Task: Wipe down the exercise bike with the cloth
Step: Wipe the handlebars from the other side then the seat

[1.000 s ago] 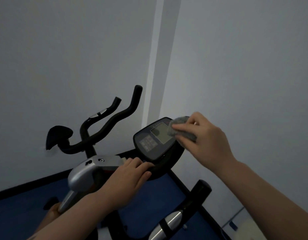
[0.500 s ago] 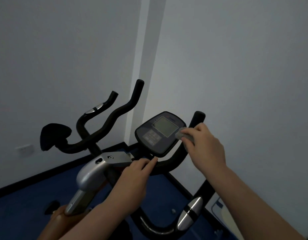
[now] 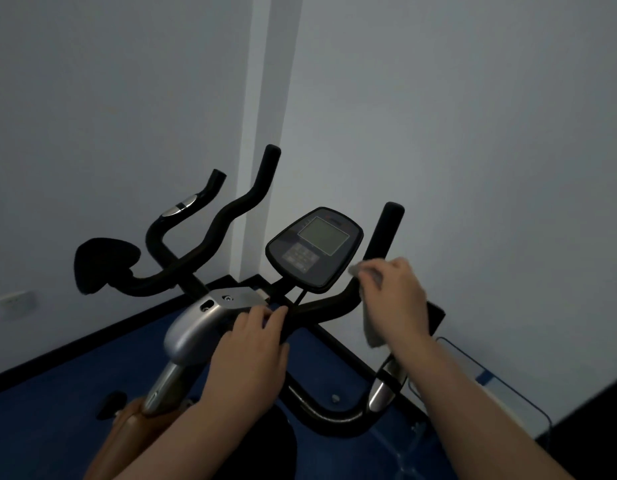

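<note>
The exercise bike's black console [image 3: 315, 251] with its grey screen faces me at the centre of the head view. My right hand [image 3: 397, 299] grips a grey cloth [image 3: 371, 336] and presses it on the right black handlebar [image 3: 385, 230], just right of the console; part of the cloth hangs below my palm. My left hand [image 3: 253, 344] rests on the handlebar stem beside the silver housing [image 3: 196, 323], fingers curled over the black bar. The left handlebars [image 3: 230, 213] and a black elbow pad [image 3: 104, 263] stand further left.
Grey walls meet at a corner [image 3: 265, 133] right behind the bike. A blue floor [image 3: 57, 410] with black skirting lies below. A white framed object [image 3: 490, 382] leans against the right wall near the floor. A wall socket [image 3: 14, 301] sits low at left.
My right hand with the cloth has slid off the console screen, down and to the right, onto the right handlebar. My left hand stays on the stem. The view has tilted down a little.
</note>
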`<state>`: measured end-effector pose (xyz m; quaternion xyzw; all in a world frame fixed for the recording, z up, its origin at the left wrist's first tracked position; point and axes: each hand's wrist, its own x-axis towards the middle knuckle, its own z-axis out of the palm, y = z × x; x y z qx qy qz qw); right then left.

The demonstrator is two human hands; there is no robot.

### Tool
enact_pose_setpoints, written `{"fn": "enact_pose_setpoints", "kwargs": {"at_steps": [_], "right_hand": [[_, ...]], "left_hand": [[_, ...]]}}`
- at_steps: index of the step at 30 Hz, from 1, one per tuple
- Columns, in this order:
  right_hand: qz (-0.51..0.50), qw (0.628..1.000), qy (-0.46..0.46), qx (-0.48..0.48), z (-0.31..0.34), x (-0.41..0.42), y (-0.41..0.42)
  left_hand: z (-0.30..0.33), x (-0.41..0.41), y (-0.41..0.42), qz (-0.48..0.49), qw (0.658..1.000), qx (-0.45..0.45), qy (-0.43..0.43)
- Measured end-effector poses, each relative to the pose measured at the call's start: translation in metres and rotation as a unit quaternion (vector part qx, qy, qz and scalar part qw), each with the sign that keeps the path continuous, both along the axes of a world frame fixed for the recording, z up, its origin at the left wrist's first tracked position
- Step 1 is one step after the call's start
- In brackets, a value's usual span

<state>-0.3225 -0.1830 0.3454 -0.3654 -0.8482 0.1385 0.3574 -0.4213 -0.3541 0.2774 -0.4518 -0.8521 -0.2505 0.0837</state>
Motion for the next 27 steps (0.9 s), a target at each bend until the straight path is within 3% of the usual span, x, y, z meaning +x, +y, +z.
{"fn": "enact_pose_setpoints", "kwargs": {"at_steps": [3, 8, 11, 14, 16, 21, 23, 27], "right_hand": [[0.023, 0.999, 0.0, 0.03, -0.038, -0.009, -0.048], [0.198, 0.979, -0.041, -0.009, -0.039, -0.02, -0.067], [0.077, 0.996, 0.007, 0.039, -0.012, -0.011, -0.029], [-0.022, 1.0, 0.003, 0.015, -0.013, -0.009, -0.018], [-0.011, 1.0, 0.008, 0.009, -0.032, -0.015, -0.04], [0.181, 0.98, 0.007, -0.076, -0.042, -0.013, -0.067], [0.155, 0.987, 0.003, -0.041, -0.024, -0.007, -0.045], [0.004, 0.999, 0.047, -0.008, -0.013, -0.008, -0.023]], "left_hand": [[-0.005, 0.008, -0.015, -0.005, 1.0, 0.0, 0.006], [-0.014, 0.016, -0.041, 0.008, 0.999, 0.035, -0.028], [-0.018, 0.017, -0.047, 0.013, 0.997, 0.063, -0.039], [-0.018, 0.017, -0.046, 0.02, 0.996, 0.079, -0.046], [-0.018, 0.018, -0.047, 0.019, 0.995, 0.083, -0.052], [-0.021, 0.018, -0.051, 0.014, 0.99, 0.116, -0.078], [-0.026, 0.018, -0.054, 0.013, 0.982, 0.151, -0.115], [-0.034, 0.019, -0.058, 0.022, 0.968, 0.198, -0.15]]}}
